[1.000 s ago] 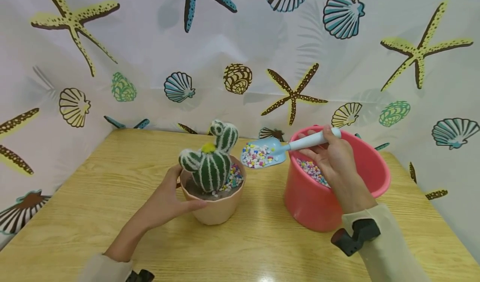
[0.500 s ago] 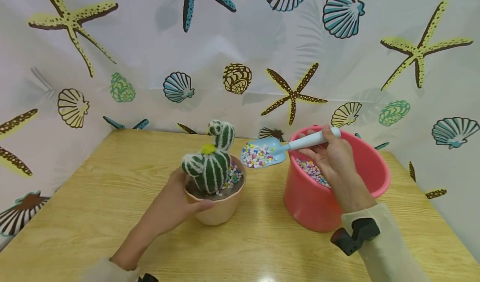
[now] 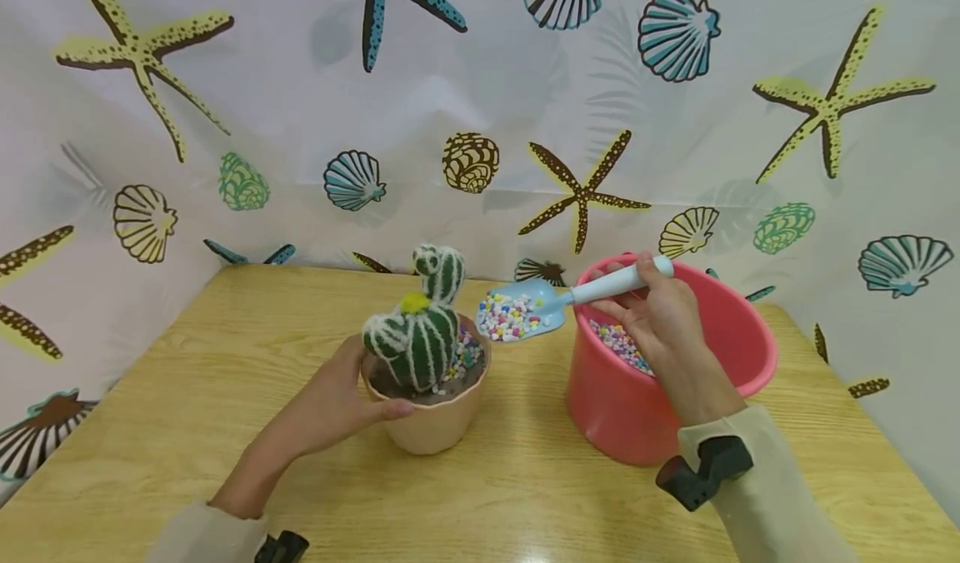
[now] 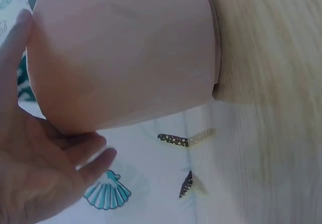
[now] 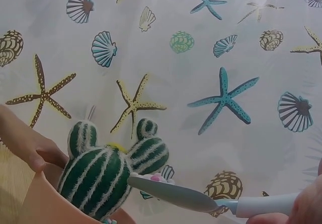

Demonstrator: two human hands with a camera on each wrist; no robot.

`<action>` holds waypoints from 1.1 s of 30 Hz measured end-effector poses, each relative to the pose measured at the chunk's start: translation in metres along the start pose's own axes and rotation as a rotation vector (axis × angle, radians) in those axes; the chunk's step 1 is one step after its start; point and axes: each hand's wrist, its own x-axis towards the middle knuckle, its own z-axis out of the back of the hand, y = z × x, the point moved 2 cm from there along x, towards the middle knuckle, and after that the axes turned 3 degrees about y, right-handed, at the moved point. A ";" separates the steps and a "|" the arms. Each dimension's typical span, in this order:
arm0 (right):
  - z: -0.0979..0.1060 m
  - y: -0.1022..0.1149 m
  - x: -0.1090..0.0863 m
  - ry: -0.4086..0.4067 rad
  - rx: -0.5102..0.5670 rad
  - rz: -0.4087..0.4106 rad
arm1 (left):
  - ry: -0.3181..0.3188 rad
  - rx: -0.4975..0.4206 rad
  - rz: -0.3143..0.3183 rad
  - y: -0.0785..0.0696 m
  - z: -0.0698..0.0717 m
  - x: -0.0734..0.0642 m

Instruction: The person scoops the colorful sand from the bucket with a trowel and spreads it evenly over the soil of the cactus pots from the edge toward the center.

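A felt cactus (image 3: 422, 342), green with white stripes and a yellow tuft, stands in a peach flower pot (image 3: 435, 425). Soil shows in the pot, with colourful pebbles at the right of the cactus. My left hand (image 3: 330, 405) grips the pot's left side, thumb on the near rim; the left wrist view shows its fingers (image 4: 85, 151) round the wall. My right hand (image 3: 671, 330) holds a light blue toy shovel (image 3: 622, 282) by its handle. Colourful pebbles (image 3: 510, 317) lie in the shovel's scoop, which hovers level just right of the pot's rim.
A pink bucket (image 3: 622, 421) stands at the right, under my right hand, with more pebbles (image 3: 621, 346) inside. Behind the wooden table (image 3: 480, 513) hangs a white cloth (image 3: 420, 105) printed with starfish and shells.
My left hand has shifted right along the pot and then back a little. The cactus has turned slightly. My right hand and the shovel have stayed nearly still.
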 end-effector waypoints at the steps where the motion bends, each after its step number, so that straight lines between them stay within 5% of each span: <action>1: 0.000 0.000 0.000 0.005 0.001 0.001 | -0.011 0.003 0.005 -0.002 -0.002 0.000; 8: -0.001 0.001 0.002 0.000 -0.002 0.015 | -0.089 0.129 0.187 -0.022 -0.014 -0.003; 18: -0.004 -0.004 0.003 0.012 -0.099 0.035 | 0.000 0.049 0.117 -0.008 -0.003 -0.003; 33: -0.010 -0.008 0.004 0.026 -0.211 0.051 | -0.042 0.175 0.248 -0.036 -0.012 -0.003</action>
